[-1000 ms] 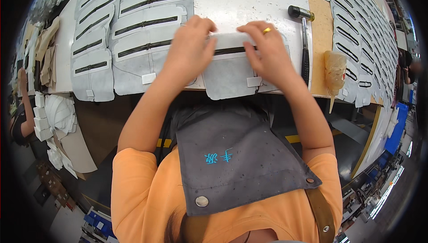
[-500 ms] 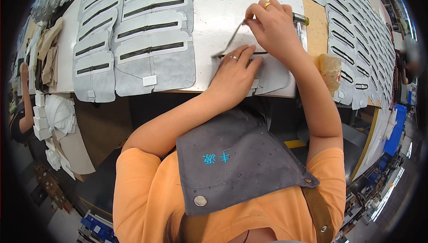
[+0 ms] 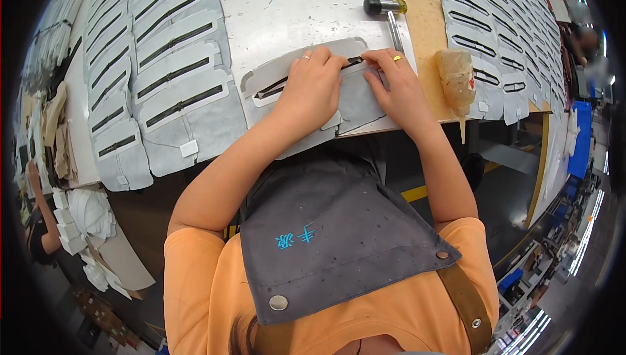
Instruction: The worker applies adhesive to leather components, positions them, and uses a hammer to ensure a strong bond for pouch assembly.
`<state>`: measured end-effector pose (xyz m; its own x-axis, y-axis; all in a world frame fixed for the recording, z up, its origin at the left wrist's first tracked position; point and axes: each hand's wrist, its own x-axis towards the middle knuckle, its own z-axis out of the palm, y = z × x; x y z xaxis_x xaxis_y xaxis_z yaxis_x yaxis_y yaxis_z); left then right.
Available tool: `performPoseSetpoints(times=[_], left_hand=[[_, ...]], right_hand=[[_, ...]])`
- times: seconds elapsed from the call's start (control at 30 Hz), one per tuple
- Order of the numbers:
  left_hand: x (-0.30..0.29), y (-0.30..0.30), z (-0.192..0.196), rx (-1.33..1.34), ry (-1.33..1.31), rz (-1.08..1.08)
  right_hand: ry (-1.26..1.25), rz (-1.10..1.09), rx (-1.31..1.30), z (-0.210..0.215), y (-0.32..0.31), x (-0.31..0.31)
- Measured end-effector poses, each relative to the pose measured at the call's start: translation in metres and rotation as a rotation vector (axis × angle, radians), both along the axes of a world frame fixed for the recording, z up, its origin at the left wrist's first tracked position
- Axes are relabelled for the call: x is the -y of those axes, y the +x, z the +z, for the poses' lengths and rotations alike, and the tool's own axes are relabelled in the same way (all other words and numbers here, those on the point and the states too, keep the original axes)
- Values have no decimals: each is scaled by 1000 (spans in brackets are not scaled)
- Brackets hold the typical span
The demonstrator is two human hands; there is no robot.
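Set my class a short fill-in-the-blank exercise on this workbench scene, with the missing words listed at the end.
1. The left hand and right hand touch a grey panel with a ____ strip.
2. The hammer lies to the ____ of the bottle.
3. The shirt under the apron is ____.
Missing words: black; left; orange.

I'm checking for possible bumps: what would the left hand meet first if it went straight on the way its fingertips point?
Probably the right hand, close ahead along the black strip; their exact depths are hard to tell.
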<state>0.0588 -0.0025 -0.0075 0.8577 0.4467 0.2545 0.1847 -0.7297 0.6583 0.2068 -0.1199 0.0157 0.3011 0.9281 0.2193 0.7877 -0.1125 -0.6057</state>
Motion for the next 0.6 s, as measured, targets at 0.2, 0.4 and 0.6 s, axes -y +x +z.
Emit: performPoseSetpoints(times=[0.2,0.4,0.6], left_hand=[[-1,6,-5,33,91,-52],[0,0,-5,9,346,-89],[-9,-5,3,-27,138,-83]], right_hand=[[22,3,5,-4,2,2],[-7,56,186,-6,2,3],[53,98,87,-6,-9,0]])
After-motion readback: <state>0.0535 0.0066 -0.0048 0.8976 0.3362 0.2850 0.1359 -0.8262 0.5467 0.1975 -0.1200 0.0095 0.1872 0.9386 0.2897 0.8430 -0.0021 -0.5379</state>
